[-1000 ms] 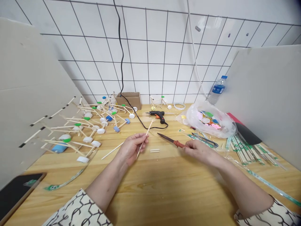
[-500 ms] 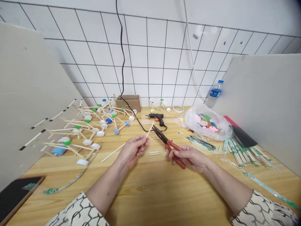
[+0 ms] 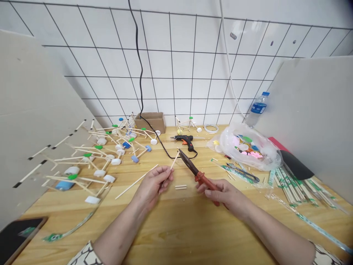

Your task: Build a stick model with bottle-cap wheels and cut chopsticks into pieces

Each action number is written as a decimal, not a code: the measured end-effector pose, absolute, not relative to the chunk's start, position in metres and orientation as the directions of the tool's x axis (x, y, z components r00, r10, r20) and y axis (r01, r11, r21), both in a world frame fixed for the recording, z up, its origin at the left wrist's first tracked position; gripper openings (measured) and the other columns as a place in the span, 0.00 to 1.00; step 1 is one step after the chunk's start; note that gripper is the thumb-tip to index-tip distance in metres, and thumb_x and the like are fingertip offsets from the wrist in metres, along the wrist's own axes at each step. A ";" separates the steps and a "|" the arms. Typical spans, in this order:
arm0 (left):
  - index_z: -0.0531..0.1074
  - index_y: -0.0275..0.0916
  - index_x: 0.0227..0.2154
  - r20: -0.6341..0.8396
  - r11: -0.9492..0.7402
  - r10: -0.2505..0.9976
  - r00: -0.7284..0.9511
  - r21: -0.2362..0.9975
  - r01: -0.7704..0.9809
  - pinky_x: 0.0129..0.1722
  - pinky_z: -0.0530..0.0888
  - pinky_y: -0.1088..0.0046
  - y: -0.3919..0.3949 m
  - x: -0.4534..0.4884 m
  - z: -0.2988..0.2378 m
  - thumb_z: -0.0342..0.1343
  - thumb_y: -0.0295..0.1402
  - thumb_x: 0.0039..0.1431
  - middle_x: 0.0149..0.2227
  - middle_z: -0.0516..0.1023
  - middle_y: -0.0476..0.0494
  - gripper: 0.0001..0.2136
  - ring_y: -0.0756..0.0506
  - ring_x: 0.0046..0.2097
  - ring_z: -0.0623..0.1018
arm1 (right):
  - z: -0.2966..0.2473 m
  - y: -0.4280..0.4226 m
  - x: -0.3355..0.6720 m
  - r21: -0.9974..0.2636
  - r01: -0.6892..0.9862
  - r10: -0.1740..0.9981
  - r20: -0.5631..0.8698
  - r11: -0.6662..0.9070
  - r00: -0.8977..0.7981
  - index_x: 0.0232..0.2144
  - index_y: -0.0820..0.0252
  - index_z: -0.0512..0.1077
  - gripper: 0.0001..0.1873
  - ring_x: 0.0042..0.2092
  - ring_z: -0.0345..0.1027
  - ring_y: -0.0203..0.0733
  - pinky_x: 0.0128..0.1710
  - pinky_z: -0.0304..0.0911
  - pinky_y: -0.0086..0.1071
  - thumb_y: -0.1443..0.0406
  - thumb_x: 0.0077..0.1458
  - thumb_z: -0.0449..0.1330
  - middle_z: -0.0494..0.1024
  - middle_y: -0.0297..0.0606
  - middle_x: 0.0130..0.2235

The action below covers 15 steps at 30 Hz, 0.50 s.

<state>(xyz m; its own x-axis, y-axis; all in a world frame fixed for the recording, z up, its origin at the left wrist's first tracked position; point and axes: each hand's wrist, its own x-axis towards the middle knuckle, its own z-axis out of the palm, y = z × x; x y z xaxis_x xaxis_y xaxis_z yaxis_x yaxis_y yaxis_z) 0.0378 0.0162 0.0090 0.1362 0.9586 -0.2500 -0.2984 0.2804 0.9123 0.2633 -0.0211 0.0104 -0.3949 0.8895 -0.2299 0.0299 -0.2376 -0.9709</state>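
Observation:
My left hand (image 3: 153, 187) pinches a thin wooden stick (image 3: 173, 162) that slants up and to the right. My right hand (image 3: 223, 193) grips the red handles of a pair of long-nosed pliers (image 3: 193, 168). The dark jaws of the pliers reach up-left and meet the stick near its upper end. Two short cut stick pieces (image 3: 180, 187) lie on the wooden table (image 3: 176, 228) between my hands. Another long stick (image 3: 136, 181) lies flat just left of my left hand.
Stick-and-bottle-cap models (image 3: 107, 154) crowd the left. A black glue gun (image 3: 186, 140), cardboard box (image 3: 151, 120) and tape roll (image 3: 211, 128) sit at the back. Right: a plastic bag of caps (image 3: 248, 145), water bottle (image 3: 256, 108), scissors (image 3: 242, 172), wrapped chopsticks (image 3: 292, 182). A phone (image 3: 19, 235) lies front left.
My right hand picked the pliers up off the table and brought their jaws to the upper end of the stick. My left hand kept hold of the stick.

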 end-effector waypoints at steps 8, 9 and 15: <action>0.71 0.33 0.26 -0.261 0.294 0.952 0.160 0.926 -0.238 0.15 0.48 0.83 0.010 0.040 0.009 0.62 0.36 0.44 0.19 0.69 0.52 0.11 0.59 0.17 0.58 | 0.015 -0.027 0.262 -0.966 0.256 0.896 -0.076 0.044 -0.438 0.31 0.60 0.74 0.13 0.45 0.64 0.46 0.46 0.57 0.38 0.57 0.48 0.60 0.71 0.40 0.40; 0.71 0.33 0.26 -0.264 0.297 0.951 0.161 0.926 -0.232 0.15 0.48 0.83 0.010 0.040 0.011 0.62 0.37 0.43 0.19 0.69 0.52 0.11 0.59 0.17 0.58 | 0.016 -0.028 0.261 -0.960 0.277 0.897 -0.078 0.051 -0.435 0.31 0.60 0.74 0.12 0.46 0.63 0.47 0.46 0.57 0.38 0.58 0.48 0.59 0.71 0.41 0.41; 0.70 0.34 0.25 -0.274 0.304 0.948 0.164 0.930 -0.205 0.16 0.48 0.83 0.009 0.041 0.015 0.62 0.37 0.43 0.18 0.69 0.52 0.12 0.59 0.17 0.58 | 0.021 -0.034 0.258 -0.922 0.380 0.907 -0.095 0.075 -0.410 0.29 0.61 0.73 0.07 0.45 0.64 0.45 0.44 0.58 0.36 0.63 0.48 0.58 0.68 0.41 0.41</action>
